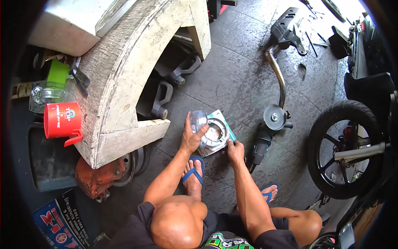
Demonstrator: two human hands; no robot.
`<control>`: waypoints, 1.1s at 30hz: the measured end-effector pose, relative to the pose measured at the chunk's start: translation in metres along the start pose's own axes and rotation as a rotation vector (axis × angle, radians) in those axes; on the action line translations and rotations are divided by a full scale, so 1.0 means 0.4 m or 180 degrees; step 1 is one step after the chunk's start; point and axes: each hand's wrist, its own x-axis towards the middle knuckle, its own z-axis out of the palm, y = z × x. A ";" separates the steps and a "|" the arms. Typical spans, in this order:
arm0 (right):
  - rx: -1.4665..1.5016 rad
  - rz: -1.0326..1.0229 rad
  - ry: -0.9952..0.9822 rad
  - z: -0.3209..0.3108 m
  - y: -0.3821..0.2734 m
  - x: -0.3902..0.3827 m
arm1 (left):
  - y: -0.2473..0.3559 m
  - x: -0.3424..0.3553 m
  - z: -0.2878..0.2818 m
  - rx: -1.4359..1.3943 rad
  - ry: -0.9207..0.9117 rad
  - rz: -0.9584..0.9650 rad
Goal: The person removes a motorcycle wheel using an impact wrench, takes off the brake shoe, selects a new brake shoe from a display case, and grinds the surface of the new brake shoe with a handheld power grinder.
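Dark grey tiles (232,62), mottled with damp-looking patches, covered the workshop floor, and a worn white bench (116,79) with a curved edge took up the left side. On its near end stood a red cup (62,120), its handle pointing toward the person, with a clear plastic container (49,94) just beyond it. Below that end of the bench sat a bulky orange-red object (93,176) (what it was, I could not tell).

Near the middle of the scene, the person's two hands were apart, one on either side of a flat printed card (227,120) with a white ring-shaped part (215,132) on it. The left hand (192,136) was closed around a clear plastic shell (199,119), thumb to the right and fingers to the left, over the card's left side. The right hand (236,152) had its thumb and finger at the card's lower right corner, seemingly pinching it. Whether the card touched the floor or was held above it could not be made out.

Just right of that hand lay an angle grinder (261,148), its grey disc (274,117) facing up beside the near end of a bent metal pipe (277,74). Farther right stood a black spoked wheel (318,166). Blue sandals (200,177) were on the person's feet.
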 end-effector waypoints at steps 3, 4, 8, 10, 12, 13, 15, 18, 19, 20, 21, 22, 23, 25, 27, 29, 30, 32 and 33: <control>0.0104 0.0074 0.0114 0.041 -0.041 -0.030 | -0.065 0.033 -0.079 -0.3053 0.0139 -0.1015; 0.0085 0.0083 0.0147 0.033 -0.024 -0.015 | -0.043 0.041 -0.071 -0.3390 0.0022 -0.1223; 0.0069 0.0186 0.0174 0.019 0.082 0.058 | 0.054 0.075 0.030 -0.2314 0.0308 -0.0453; -0.0017 0.0146 0.0119 0.043 0.079 0.036 | 0.050 0.094 0.002 -0.2016 0.0215 -0.0710; -0.0438 0.0100 -0.0234 0.049 0.049 -0.002 | 0.042 0.113 -0.038 -0.1876 0.0224 -0.1034; -0.0877 0.0074 -0.0518 0.044 0.035 -0.017 | 0.045 0.115 -0.043 -0.1875 0.0237 -0.1027; -0.0937 0.0166 -0.0675 0.040 0.004 -0.034 | 0.045 0.116 -0.061 -0.1201 0.0447 -0.0900; -0.0589 -0.0019 -0.0526 0.003 0.010 -0.012 | 0.062 0.102 -0.034 0.0162 0.0736 -0.0723; -0.0596 -0.0020 -0.0507 -0.011 0.000 -0.009 | 0.077 0.094 -0.025 0.0818 0.0805 -0.0698; -0.0565 0.0046 -0.0475 -0.016 -0.024 -0.010 | 0.059 0.093 -0.030 0.0583 0.0828 -0.0674; -0.0532 0.0116 -0.0434 -0.023 -0.048 -0.012 | 0.042 0.093 -0.036 0.0590 0.0830 -0.0664; -0.0468 0.0004 -0.0364 -0.024 -0.073 -0.019 | 0.025 0.094 -0.048 0.0733 0.0910 -0.0728; -0.0478 0.0028 -0.0274 -0.033 -0.072 -0.012 | 0.017 0.094 -0.033 0.0818 0.0922 -0.0788; 0.0177 -0.0408 0.0268 -0.039 -0.070 -0.003 | 0.025 0.079 -0.015 0.1099 0.1049 -0.0854; 0.0540 -0.0625 0.0806 -0.040 -0.129 -0.046 | 0.010 0.062 -0.028 0.1981 0.1436 0.0320; 0.0904 -0.0959 0.1405 -0.093 -0.121 -0.030 | 0.098 0.061 -0.008 0.2875 0.1076 0.1646; 0.0948 -0.1028 0.1815 -0.121 -0.116 -0.023 | 0.118 0.070 0.009 0.3215 0.0495 0.1990; 0.0996 -0.1022 0.2428 -0.148 -0.131 -0.030 | 0.090 0.102 0.015 0.3388 -0.0155 0.1755; 0.0618 -0.1137 0.2779 -0.170 -0.119 -0.027 | 0.073 0.117 0.024 0.3613 -0.0361 0.1347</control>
